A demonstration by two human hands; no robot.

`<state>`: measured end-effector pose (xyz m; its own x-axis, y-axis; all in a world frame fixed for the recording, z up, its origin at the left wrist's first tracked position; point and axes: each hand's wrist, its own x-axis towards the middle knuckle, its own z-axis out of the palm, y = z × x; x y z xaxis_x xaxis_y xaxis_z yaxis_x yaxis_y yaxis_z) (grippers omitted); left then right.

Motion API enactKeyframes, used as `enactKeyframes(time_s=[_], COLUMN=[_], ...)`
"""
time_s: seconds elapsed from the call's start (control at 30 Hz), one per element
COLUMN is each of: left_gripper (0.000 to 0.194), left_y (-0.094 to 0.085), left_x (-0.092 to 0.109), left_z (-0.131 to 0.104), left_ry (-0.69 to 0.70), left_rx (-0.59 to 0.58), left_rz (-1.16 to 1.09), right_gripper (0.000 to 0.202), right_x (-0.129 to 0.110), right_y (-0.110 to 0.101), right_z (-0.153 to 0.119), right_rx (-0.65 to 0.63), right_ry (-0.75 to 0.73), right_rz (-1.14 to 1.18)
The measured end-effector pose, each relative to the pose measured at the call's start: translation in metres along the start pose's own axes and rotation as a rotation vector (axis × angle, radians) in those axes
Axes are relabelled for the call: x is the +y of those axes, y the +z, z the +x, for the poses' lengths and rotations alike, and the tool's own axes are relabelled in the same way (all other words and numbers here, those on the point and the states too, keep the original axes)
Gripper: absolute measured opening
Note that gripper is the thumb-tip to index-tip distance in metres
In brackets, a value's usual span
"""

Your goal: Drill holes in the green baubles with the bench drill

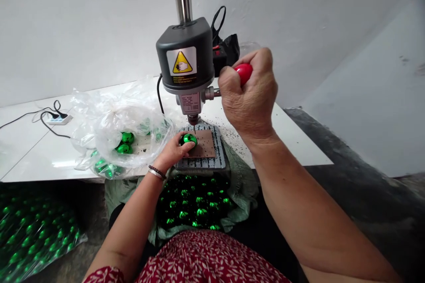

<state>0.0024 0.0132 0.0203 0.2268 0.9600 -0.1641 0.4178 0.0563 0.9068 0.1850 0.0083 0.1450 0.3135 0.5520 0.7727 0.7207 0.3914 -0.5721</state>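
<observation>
A shiny green ball [190, 139] is gripped in my left hand [174, 149], over a brown board [207, 147] on the slotted metal base [219, 152] of a drill press [184, 55]. The drill's chuck and thin bit [195, 129] point down just above the ball; whether the bit touches it I cannot tell. My right hand [250, 93] is closed around the red knob [244, 73] of the press's feed lever, its fingers wrapped over it. Dark shavings lie on the base and around it.
Left of the press, a clear plastic bag [109, 117] holds several green balls [125, 148]. Below the table edge, a green woven sack [244, 185] is full of more. Another filled bag [36, 230] stands lower left. A power strip [60, 119] with cords lies on the white table [29, 141].
</observation>
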Motion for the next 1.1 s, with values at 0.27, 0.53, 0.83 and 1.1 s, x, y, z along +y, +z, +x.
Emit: enactKeyframes(time_s=[0.27,0.53,0.83,1.1], left_gripper=[0.049,0.063,0.064,0.058], left_y=[-0.003,-0.002,0.006,0.002], left_x=[-0.006,-0.002,0.005,-0.002], left_z=[0.019,0.027,0.026,0.027], left_ry=[-0.022,-0.033,0.019,-0.066], left_rx=[-0.055,0.018,0.008,0.019], left_rz=[-0.01,0.158,0.264,0.096], right_gripper=[0.022,0.016,0.022,0.022], right_x=[-0.013,-0.011,-0.011,-0.013], right_y=[-0.003,-0.001,0.0,-0.001], right_z=[0.034,0.045,0.043,0.043], right_rx=[-0.127,-0.182,-0.137,-0.134], right_ry=[0.106,0.133,0.108,0.129], right_rz=[-0.11,-0.165,-0.073,-0.065])
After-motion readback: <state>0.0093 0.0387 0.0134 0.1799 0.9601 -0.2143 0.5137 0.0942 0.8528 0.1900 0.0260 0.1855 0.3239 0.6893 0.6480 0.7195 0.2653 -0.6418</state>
